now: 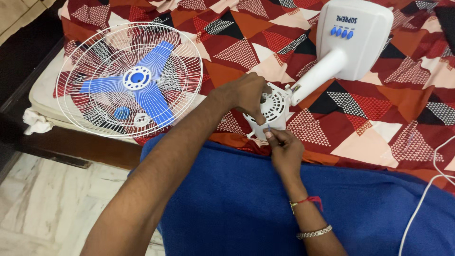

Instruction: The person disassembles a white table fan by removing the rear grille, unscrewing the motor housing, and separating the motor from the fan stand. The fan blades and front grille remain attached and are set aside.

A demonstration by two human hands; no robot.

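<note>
Two hands meet at the white motor housing [273, 110], which lies on the patterned sheet [369, 123] just past the blue blanket [237, 199] over your lap. Your left hand [246, 92] comes in from 7 o'clock and curls over the housing's top and near side, fingers closed on it. Your right hand [284, 149] rises from 5 o'clock and pinches something small and thin at the housing's lower edge between thumb and forefinger (too small to tell what it is). That wrist carries a red thread [310, 200] and a metal bracelet [313, 232].

From the housing a white neck [320, 76] runs toward 1 o'clock to the fan base [353, 35], which has a row of blue buttons [341, 32].

At 10 o'clock the wire guard [129, 79] lies flat like a shallow basket. Inside it rest the blue three-bladed rotor [140, 80], a blue cap [122, 113] and a white ring [141, 119], these two just beside each other near the guard's near rim.

A white cord [429, 189] trails across the blanket at 3 o'clock.
</note>
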